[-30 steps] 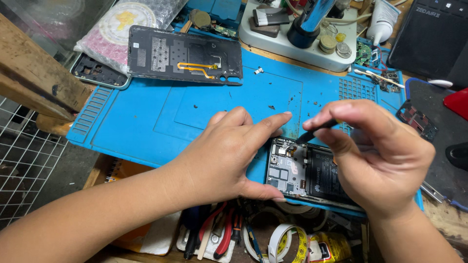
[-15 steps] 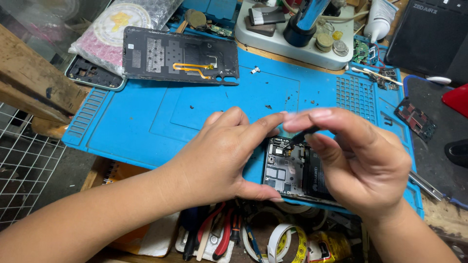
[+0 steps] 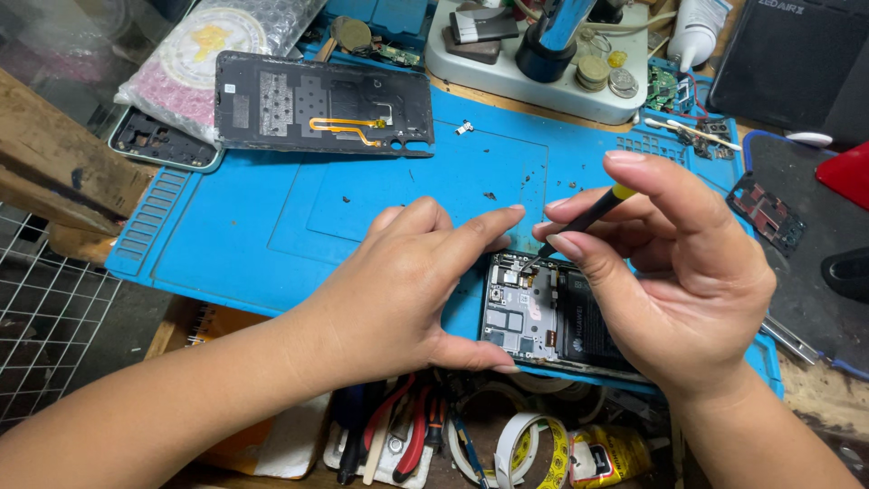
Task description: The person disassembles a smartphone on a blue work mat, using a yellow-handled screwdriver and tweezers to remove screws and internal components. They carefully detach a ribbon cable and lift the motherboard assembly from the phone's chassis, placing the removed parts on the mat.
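An opened phone [image 3: 534,317] with its boards and black battery exposed lies at the near edge of a blue work mat [image 3: 299,217]. My left hand [image 3: 407,281] rests on the mat against the phone's left side, thumb along its lower edge and index finger over its top. My right hand [image 3: 670,272] pinches a thin black screwdriver [image 3: 584,217] with a yellow band, its tip touching the top of the phone's board.
A removed dark back cover [image 3: 321,113] and another phone frame [image 3: 158,140] lie at the mat's far left. A white tool stand [image 3: 543,59] sits behind. Pliers, tape rolls and tools [image 3: 434,435] fill a tray below the mat. A wire rack [image 3: 45,317] is at left.
My right hand has lifted and turned, bringing the screwdriver more upright over the phone's top edge. The left hand stays put on the phone.
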